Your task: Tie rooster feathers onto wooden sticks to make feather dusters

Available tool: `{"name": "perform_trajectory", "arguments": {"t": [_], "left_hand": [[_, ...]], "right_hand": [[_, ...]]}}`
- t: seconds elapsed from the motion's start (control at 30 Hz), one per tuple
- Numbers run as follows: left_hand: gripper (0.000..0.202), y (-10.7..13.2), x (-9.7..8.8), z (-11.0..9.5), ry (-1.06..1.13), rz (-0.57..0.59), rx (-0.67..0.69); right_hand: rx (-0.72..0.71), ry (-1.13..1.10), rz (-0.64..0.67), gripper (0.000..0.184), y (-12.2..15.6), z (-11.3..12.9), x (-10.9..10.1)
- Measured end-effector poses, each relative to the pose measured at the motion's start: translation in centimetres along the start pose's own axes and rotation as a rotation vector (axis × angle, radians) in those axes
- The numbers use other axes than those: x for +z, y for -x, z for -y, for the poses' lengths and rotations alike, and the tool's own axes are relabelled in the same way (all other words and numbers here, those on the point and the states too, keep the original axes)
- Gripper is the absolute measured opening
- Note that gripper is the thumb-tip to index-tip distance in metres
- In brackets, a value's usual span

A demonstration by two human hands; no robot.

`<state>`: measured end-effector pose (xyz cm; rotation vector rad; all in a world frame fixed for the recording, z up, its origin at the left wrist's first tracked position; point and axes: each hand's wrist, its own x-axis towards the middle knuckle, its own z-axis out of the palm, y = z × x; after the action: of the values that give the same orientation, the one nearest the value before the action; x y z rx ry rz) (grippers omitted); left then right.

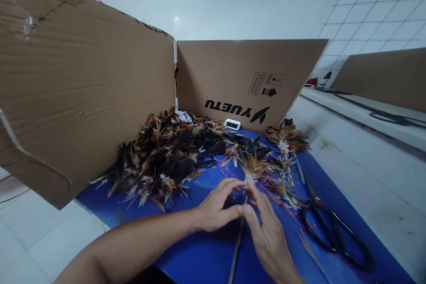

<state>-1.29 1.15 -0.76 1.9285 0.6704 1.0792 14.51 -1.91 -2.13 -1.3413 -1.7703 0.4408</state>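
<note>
A feather duster (pixel 255 166) with brown and black feathers on a thin stick (pixel 235 255) lies over the blue tabletop, its feathered end pointing away from me. My left hand (pixel 221 206) reaches in from the left, fingers curled and their tips at the whitish base of the feathers. From the other side my right hand (pixel 262 222) closes around the same spot, its thumb by the stick and near my left thumb. The fingertips partly hide the binding point. Pink string (pixel 273 197) runs beside the feathers and on toward the right.
Black-handled scissors (pixel 334 226) lie at the right. A large pile of loose feathers (pixel 166 155) covers the left and back. Another feather bundle (pixel 288 137) and a small white digital device (pixel 232 124) sit farther back. Cardboard panels (pixel 109 66) stand left and behind the blue table (pixel 196 257).
</note>
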Motion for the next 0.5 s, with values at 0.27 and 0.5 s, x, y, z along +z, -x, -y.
{"name": "perform_trajectory", "arguments": {"t": [0.27,0.5], "left_hand": [[0.072,0.5,-0.2,-0.9,0.210,0.151,-0.054],[0.078,1.1,0.0,-2.1,0.134,0.373,0.058]], "right_hand": [[-0.242,0.038,0.108,0.065,1.5,0.4,0.9],[-0.433,-0.055,0.169,0.070,2.0,0.5,1.2]]}}
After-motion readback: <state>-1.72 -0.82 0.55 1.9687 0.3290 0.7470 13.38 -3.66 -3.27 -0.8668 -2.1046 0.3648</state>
